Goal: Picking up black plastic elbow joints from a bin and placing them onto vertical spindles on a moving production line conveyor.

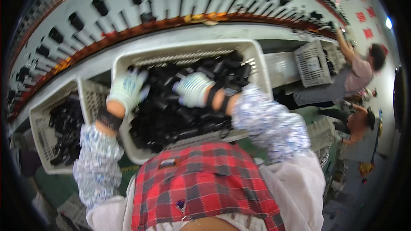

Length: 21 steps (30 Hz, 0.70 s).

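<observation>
The black, moulded-looking pieces (180,117) are being held in a loose, jumbled heap inside the white perforated crate (260,60). More black pieces are being contained in the neighbouring crate (37,134), just beside it on the left. Beyond the large crate, a row of upright black-headed items (100,6) is being supported along a reddish-brown rail (252,17).

The gloved left grip (126,89) is being held over the heap near the crate's left wall, with its fingers extended toward the far side. The gloved right grip (195,89) is being held over the middle of the heap, with its fingers directed leftward. Both are being blurred, so whether a piece is being grasped by either, or whether the fingers are merely being rested on the pile, cannot be told.

From their look, the pieces are being judged light singly, stiff and probably of hard plastic. Some glints are being thrown back, so smooth, slightly slippery faces are being suggested. No great fragility is being implied by the loose piling, though scuffing could be caused. A hold across the middle of an uppermost piece is being favoured, since outlines deeper down are being lost in the dark tangle.
</observation>
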### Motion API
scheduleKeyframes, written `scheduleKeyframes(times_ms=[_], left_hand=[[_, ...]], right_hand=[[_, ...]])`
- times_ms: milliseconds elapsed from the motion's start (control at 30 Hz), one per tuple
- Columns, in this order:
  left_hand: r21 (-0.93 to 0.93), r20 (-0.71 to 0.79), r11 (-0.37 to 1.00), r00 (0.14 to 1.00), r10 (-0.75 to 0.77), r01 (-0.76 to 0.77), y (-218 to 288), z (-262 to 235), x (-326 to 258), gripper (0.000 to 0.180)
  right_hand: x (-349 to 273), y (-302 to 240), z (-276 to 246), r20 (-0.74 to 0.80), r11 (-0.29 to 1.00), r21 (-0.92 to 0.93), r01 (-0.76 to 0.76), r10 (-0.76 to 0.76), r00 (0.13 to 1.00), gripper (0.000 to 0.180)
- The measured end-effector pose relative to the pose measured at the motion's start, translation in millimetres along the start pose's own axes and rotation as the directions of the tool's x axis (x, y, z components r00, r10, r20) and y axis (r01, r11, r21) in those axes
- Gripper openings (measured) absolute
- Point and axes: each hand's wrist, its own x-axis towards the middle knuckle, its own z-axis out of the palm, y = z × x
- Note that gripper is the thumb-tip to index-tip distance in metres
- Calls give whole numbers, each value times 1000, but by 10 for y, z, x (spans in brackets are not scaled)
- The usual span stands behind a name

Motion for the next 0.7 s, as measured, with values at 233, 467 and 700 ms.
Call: scheduleKeyframes(times_ms=[233, 467, 700], left_hand=[[119, 675, 973, 702, -225, 198, 472, 22, -219, 77], [-608, 142, 723, 941, -307, 328, 340, -277, 183, 49], [-609, -182, 771, 913, -366, 188, 392, -1135, 2374, 40]], right_hand=[[5, -151, 616, -80, 999, -33, 33, -35, 996, 22], [-399, 281, 564, -85, 977, 34, 209, -206, 975, 51], [-464, 866, 742, -262, 939, 291, 184, -107, 959, 27]])
